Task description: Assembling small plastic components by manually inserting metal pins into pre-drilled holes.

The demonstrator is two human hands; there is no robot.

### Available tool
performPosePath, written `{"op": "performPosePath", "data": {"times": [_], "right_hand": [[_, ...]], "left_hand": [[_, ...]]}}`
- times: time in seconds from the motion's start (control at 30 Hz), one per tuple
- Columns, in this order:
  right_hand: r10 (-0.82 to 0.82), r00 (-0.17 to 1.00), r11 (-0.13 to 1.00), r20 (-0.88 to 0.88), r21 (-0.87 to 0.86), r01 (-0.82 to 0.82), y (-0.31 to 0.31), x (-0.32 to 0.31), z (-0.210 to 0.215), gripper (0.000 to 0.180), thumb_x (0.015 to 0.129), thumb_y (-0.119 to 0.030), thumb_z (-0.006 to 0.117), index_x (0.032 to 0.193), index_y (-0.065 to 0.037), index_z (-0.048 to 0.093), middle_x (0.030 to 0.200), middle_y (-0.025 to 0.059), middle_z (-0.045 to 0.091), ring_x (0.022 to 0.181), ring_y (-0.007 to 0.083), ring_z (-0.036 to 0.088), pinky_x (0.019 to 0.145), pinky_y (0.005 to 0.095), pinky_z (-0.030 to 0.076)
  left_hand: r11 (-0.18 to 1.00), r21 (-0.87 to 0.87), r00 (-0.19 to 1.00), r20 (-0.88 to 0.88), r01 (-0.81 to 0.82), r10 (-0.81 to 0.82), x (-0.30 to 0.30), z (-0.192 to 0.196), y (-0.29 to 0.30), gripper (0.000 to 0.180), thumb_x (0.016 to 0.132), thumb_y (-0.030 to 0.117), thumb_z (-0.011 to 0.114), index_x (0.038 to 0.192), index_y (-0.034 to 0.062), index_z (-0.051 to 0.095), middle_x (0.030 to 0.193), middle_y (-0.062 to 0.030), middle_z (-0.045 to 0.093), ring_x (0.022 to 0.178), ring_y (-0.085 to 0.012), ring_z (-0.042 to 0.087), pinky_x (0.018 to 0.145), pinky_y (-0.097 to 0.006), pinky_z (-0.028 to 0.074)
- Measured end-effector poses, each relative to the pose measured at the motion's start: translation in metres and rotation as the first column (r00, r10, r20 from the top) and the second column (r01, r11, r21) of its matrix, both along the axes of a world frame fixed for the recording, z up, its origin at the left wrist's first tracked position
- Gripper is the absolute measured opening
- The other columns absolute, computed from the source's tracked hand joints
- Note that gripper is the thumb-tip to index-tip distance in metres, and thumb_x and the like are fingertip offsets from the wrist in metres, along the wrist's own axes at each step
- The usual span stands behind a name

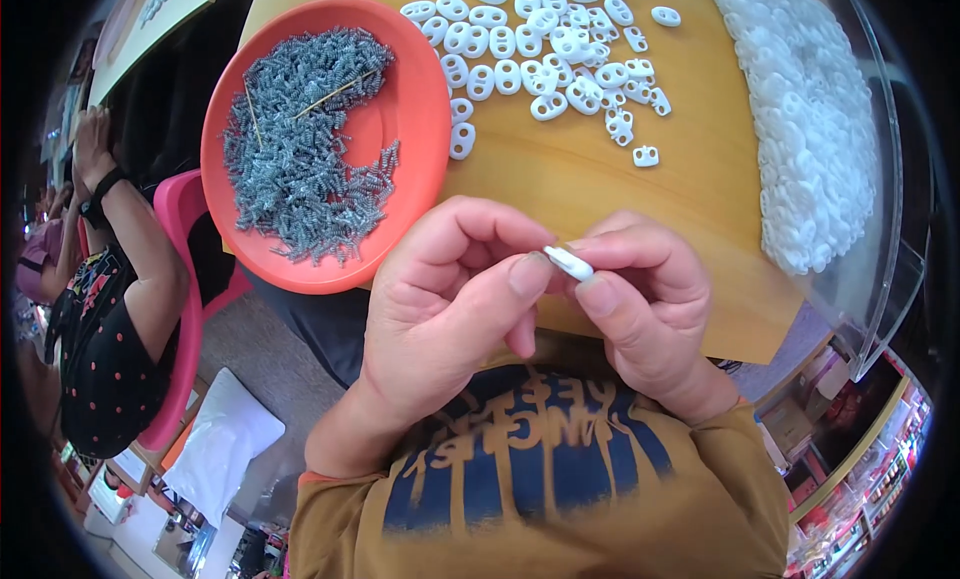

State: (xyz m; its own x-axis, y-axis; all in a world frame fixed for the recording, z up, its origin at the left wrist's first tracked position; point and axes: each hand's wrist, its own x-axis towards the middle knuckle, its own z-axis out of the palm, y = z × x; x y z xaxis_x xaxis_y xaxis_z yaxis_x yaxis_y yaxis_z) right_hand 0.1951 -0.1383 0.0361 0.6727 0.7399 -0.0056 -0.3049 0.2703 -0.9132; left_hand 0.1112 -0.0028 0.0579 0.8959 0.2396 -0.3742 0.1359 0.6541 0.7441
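**Both hands pinch one small white plastic piece above the near edge of the bench**

The wooden bench (600, 179) fills the upper middle of the view, its near edge running just behind the knuckles. Along its right side lies a long heap of white plastic pieces (810, 129), held in by a clear curved plastic wall (885, 229) at the bench's rim. On the left sits a round orange tray (425, 109), overhanging the bench edge, loaded with a pile of small grey metal springs (300, 139); two thin straw-coloured sticks lie across the pile. Between tray and heap, toward the far edge, loose white two-holed pieces (540, 49) are scattered, with a few strays nearer the middle.

To the far left a second person sits on a pink chair (180, 309), one raised hand (90, 144) well apart from the bench work.

Closest to the camera, the left hand (450, 299) and right hand (640, 309) meet fingertip to fingertip, both clamped on a single white piece (568, 263) held between thumbs and forefingers. Nothing lies between the hands and the tray or the scattered pieces.
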Motion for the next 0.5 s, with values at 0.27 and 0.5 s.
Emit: {"op": "performPosePath", "data": {"times": [0.27, 0.5], "right_hand": [[-0.043, 0.971, 0.995, 0.236, -0.081, 0.064, 0.001, 0.000, 0.006, 0.022, 0.075, 0.006, 0.057, 0.097, -0.001, 0.057, 0.089, 0.0088, 0.055, 0.077, 0.0145, 0.054, 0.069, 0.0243, 0.043], [0.005, 0.996, 0.999, 0.086, 0.048, -0.009, 0.005, -0.002, 0.006, 0.023, 0.077, 0.006, 0.056, 0.099, 0.000, 0.055, 0.087, 0.0071, 0.053, 0.076, 0.0124, 0.053, 0.067, 0.0232, 0.043]], "left_hand": [[0.993, 0.096, 0.997, 0.058, -0.064, 0.059, -0.006, 0.001, -0.004, 0.022, 0.079, -0.003, 0.057, 0.100, -0.0024, 0.049, 0.089, -0.0080, 0.056, 0.074, -0.0081, 0.055, 0.059, -0.017, 0.045], [0.944, 0.314, 0.982, 0.187, -0.100, 0.042, -0.013, -0.003, -0.007, 0.026, 0.077, -0.008, 0.057, 0.101, -0.0049, 0.049, 0.090, -0.0093, 0.052, 0.079, -0.0113, 0.055, 0.067, -0.021, 0.045]]}}
